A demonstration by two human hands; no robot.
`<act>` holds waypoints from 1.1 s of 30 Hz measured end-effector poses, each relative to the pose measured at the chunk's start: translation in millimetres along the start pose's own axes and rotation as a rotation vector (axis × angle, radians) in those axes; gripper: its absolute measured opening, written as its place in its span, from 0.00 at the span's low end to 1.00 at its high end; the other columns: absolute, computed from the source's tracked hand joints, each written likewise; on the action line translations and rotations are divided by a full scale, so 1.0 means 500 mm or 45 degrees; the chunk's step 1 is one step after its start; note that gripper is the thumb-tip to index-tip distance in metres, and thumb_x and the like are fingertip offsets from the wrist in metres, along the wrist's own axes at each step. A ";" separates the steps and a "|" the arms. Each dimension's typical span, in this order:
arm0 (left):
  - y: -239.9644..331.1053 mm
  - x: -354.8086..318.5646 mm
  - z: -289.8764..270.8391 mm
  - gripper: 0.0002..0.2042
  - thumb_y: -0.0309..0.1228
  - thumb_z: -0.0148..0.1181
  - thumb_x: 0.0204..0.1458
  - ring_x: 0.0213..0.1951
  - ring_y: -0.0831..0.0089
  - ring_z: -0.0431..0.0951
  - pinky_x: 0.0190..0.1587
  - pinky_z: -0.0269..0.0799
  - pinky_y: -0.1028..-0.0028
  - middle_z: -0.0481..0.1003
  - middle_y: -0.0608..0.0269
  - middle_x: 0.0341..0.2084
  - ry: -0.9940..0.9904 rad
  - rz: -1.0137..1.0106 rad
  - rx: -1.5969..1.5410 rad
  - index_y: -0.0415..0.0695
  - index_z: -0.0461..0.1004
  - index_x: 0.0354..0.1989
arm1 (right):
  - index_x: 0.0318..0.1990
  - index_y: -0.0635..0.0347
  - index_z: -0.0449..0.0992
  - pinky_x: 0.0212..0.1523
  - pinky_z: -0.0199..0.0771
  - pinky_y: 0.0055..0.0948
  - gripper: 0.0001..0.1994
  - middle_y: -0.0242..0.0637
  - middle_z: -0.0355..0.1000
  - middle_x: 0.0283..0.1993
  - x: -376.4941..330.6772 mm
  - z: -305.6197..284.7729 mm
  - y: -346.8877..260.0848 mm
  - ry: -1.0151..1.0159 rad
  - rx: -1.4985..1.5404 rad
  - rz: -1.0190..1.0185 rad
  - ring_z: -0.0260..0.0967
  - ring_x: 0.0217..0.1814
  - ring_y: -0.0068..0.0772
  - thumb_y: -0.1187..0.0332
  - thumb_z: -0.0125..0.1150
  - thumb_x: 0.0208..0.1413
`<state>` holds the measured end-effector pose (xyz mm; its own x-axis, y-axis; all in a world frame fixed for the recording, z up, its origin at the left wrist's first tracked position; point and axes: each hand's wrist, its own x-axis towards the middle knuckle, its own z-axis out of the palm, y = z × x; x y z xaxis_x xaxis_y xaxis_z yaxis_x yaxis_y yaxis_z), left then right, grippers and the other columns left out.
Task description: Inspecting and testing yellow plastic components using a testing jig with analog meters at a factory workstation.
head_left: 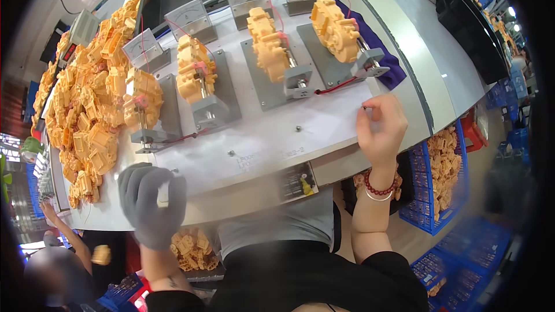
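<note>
I see my gloved left hand (151, 201) curled loosely on the near edge of the white board (272, 133), my bare right hand (380, 126) pinching together at its right edge, below four orange toys (270, 44).

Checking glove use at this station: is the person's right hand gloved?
No, the right hand is bare, with bead bracelets at the wrist; only the left hand wears a grey glove.

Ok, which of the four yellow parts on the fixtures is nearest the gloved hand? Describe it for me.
On the white bench, four grey fixtures carry yellow plastic parts below a row of dial meters. It is the leftmost part, above the gloved left hand, and the only one beside the loose yellow pile.
</note>
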<state>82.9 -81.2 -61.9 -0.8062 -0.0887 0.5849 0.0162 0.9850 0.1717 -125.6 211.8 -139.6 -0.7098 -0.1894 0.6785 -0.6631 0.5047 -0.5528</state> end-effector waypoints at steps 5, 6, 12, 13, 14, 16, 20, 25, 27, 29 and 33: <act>-0.047 -0.096 0.065 0.08 0.22 0.63 0.44 0.32 0.65 0.71 0.37 0.67 0.69 0.71 0.59 0.29 0.038 -0.343 -0.002 0.39 0.73 0.33 | 0.25 0.58 0.72 0.29 0.52 0.29 0.06 0.29 0.52 0.15 -0.004 0.003 0.019 0.028 -0.053 -0.123 0.52 0.19 0.29 0.74 0.60 0.35; -0.039 -0.095 0.071 0.08 0.22 0.63 0.44 0.32 0.65 0.71 0.37 0.67 0.69 0.71 0.59 0.29 0.039 -0.354 -0.011 0.39 0.73 0.33 | 0.25 0.58 0.72 0.29 0.52 0.29 0.06 0.29 0.52 0.15 -0.005 0.002 0.018 0.018 -0.059 -0.129 0.52 0.19 0.29 0.74 0.60 0.35; -0.028 -0.073 0.093 0.06 0.24 0.66 0.42 0.33 0.62 0.70 0.38 0.66 0.67 0.70 0.59 0.25 0.094 -0.474 0.009 0.40 0.73 0.25 | 0.26 0.58 0.72 0.28 0.53 0.28 0.05 0.29 0.55 0.17 -0.007 0.000 0.004 -0.013 -0.044 -0.027 0.51 0.20 0.28 0.73 0.62 0.39; -0.032 -0.074 0.091 0.06 0.24 0.66 0.42 0.33 0.62 0.70 0.38 0.66 0.67 0.70 0.59 0.25 0.095 -0.479 0.001 0.40 0.73 0.25 | 0.27 0.59 0.73 0.28 0.53 0.28 0.05 0.30 0.56 0.17 -0.007 0.001 -0.005 0.042 -0.050 0.023 0.51 0.20 0.28 0.73 0.62 0.40; -0.036 -0.076 0.089 0.06 0.24 0.66 0.41 0.33 0.62 0.70 0.39 0.66 0.67 0.70 0.59 0.24 0.066 -0.489 -0.017 0.40 0.73 0.24 | 0.27 0.59 0.74 0.27 0.53 0.27 0.04 0.30 0.57 0.18 -0.007 0.003 -0.014 0.099 -0.054 0.073 0.51 0.20 0.28 0.73 0.62 0.42; -0.037 -0.074 0.088 0.06 0.24 0.66 0.40 0.33 0.62 0.70 0.39 0.66 0.66 0.70 0.60 0.23 0.040 -0.507 -0.038 0.41 0.73 0.24 | 0.28 0.59 0.74 0.26 0.54 0.26 0.04 0.30 0.58 0.19 -0.005 0.001 -0.044 0.138 -0.036 0.007 0.53 0.20 0.28 0.73 0.62 0.43; 0.007 -0.044 0.073 0.07 0.24 0.67 0.38 0.34 0.62 0.71 0.41 0.67 0.65 0.71 0.61 0.24 0.161 -0.297 -0.024 0.43 0.73 0.24 | 0.29 0.60 0.75 0.26 0.59 0.27 0.05 0.32 0.61 0.20 0.007 0.017 -0.126 -0.044 0.119 -0.135 0.59 0.22 0.30 0.73 0.62 0.43; 0.093 0.009 0.084 0.09 0.24 0.68 0.38 0.34 0.61 0.72 0.43 0.67 0.64 0.73 0.61 0.26 0.087 -0.151 -0.399 0.45 0.75 0.28 | 0.25 0.58 0.71 0.26 0.64 0.33 0.05 0.35 0.64 0.20 0.003 0.076 -0.149 -0.363 0.076 -0.192 0.63 0.22 0.38 0.73 0.62 0.39; 0.102 0.024 0.104 0.10 0.26 0.69 0.38 0.34 0.61 0.73 0.43 0.67 0.64 0.74 0.62 0.27 0.028 -0.251 -0.323 0.45 0.76 0.31 | 0.23 0.58 0.69 0.26 0.64 0.35 0.07 0.36 0.64 0.19 0.003 0.081 -0.150 -0.395 0.038 -0.257 0.64 0.22 0.40 0.73 0.63 0.38; 0.098 0.031 0.122 0.09 0.27 0.69 0.39 0.33 0.61 0.73 0.40 0.66 0.64 0.73 0.62 0.26 0.025 -0.217 -0.297 0.46 0.74 0.29 | 0.22 0.57 0.66 0.26 0.65 0.36 0.09 0.35 0.64 0.19 0.006 0.079 -0.156 -0.472 0.014 -0.186 0.63 0.21 0.42 0.73 0.63 0.37; 0.086 0.020 0.151 0.10 0.32 0.66 0.41 0.29 0.61 0.70 0.35 0.63 0.64 0.70 0.62 0.26 -0.150 -0.233 -0.255 0.47 0.70 0.28 | 0.22 0.56 0.66 0.25 0.64 0.36 0.09 0.35 0.63 0.18 0.007 0.084 -0.159 -0.456 0.014 -0.157 0.64 0.21 0.41 0.73 0.63 0.36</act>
<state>30.7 -28.8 -108.4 -0.8693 -0.2328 0.4361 -0.0288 0.9045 0.4255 -85.3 135.4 -113.4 -0.6616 -0.5313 0.5292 -0.7497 0.4512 -0.4842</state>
